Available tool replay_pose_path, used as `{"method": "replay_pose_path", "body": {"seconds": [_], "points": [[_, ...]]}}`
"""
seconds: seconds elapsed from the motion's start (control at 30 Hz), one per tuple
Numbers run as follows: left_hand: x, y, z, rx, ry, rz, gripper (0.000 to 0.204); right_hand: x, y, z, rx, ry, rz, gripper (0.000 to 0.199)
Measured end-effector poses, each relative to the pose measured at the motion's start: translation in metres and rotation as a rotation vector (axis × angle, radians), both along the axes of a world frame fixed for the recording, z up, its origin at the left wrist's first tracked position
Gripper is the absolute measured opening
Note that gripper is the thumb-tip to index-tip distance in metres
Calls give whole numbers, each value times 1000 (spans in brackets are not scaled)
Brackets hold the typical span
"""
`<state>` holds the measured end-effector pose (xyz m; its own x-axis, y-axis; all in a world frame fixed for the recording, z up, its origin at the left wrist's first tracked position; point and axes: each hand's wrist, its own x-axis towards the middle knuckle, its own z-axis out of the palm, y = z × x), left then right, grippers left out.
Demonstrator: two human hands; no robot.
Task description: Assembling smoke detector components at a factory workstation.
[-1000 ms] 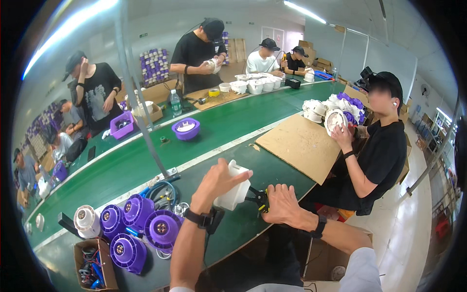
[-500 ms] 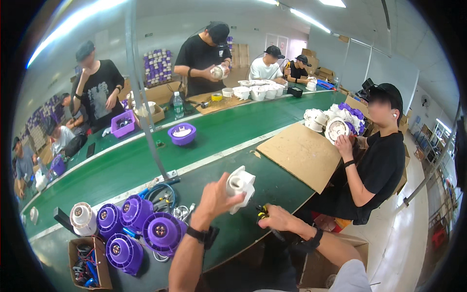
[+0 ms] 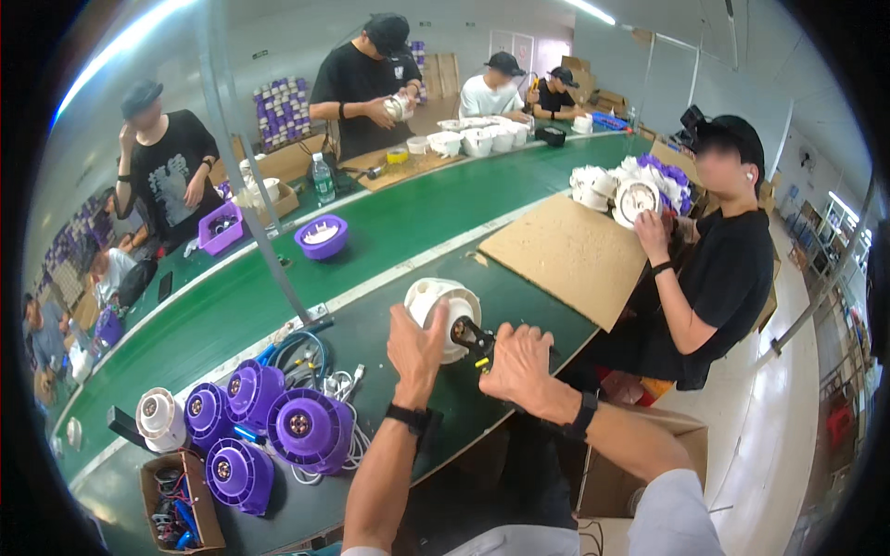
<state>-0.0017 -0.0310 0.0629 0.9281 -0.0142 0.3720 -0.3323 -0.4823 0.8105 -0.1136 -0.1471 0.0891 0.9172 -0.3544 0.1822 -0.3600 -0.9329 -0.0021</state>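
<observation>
My left hand [image 3: 419, 345] cups the white housing [image 3: 443, 310] upright, fingers wrapped; my right hand [image 3: 515, 363] grips black pliers [image 3: 473, 335] against it.

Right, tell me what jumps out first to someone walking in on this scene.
First, at the centre, the left hand steadies a round white housing on the green bench while the right hand presses a black, yellow-tipped power tool against it. Next, the cluster of purple housings at lower left beside tangled cables. Then the cardboard sheet to the right, where a co-worker in black handles a white part.
</observation>
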Motion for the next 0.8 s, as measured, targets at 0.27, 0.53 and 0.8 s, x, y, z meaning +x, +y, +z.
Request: {"method": "replay_pose_path", "body": {"seconds": [0.27,0.53,0.8], "points": [[3,-12,4,182,-53,0,62,7,-8,30,-280,265,-4,58],[7,-13,0,156,-114,36,58,11,-15,22,-96,234,33,52],[14,-8,-9,128,-215,14,58,3,-13,27,583,288,1,41]]}}
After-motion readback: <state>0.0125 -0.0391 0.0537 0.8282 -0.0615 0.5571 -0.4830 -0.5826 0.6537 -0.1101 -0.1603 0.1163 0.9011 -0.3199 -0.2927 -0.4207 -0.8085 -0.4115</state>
